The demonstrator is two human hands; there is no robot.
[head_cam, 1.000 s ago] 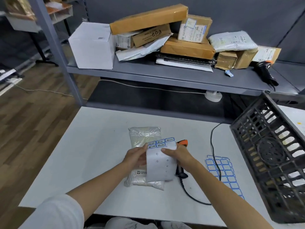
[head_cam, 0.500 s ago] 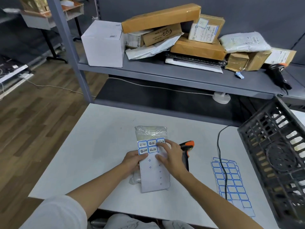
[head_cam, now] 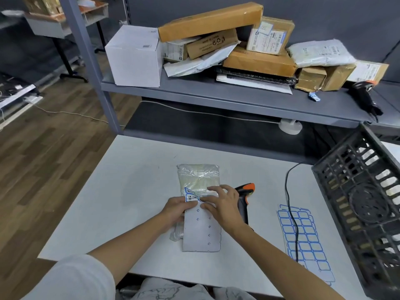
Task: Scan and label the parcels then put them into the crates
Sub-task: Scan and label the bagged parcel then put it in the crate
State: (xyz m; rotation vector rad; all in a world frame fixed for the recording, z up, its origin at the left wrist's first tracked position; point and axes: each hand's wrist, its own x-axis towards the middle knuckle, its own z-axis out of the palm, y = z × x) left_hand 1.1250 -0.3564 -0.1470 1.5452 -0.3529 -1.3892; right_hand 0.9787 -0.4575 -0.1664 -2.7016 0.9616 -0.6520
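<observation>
A clear plastic-bagged parcel (head_cam: 198,178) lies flat in the middle of the white table (head_cam: 129,191). On its near half rests a white label sheet (head_cam: 201,232), mostly stripped of labels. My left hand (head_cam: 176,207) grips the sheet's left edge, thumb on top. My right hand (head_cam: 223,204) has its fingers spread over the sheet's top, and its thumb and forefinger pinch a blue-bordered label (head_cam: 191,197) that curls up from the sheet. A black and orange scanner (head_cam: 244,198) lies just right of my right hand. A black slatted crate (head_cam: 357,202) stands tilted at the right.
A second sheet of blue-bordered labels (head_cam: 303,239) lies under the scanner's black cable (head_cam: 289,204). The grey shelf (head_cam: 238,98) behind holds several cardboard boxes, a white box (head_cam: 134,57), mailer bags and another scanner (head_cam: 365,96). Wooden floor lies to the left.
The sheet came down from mid-air onto the parcel. Its top rows of labels are no longer flat; one label now curls up between my right thumb and forefinger.
</observation>
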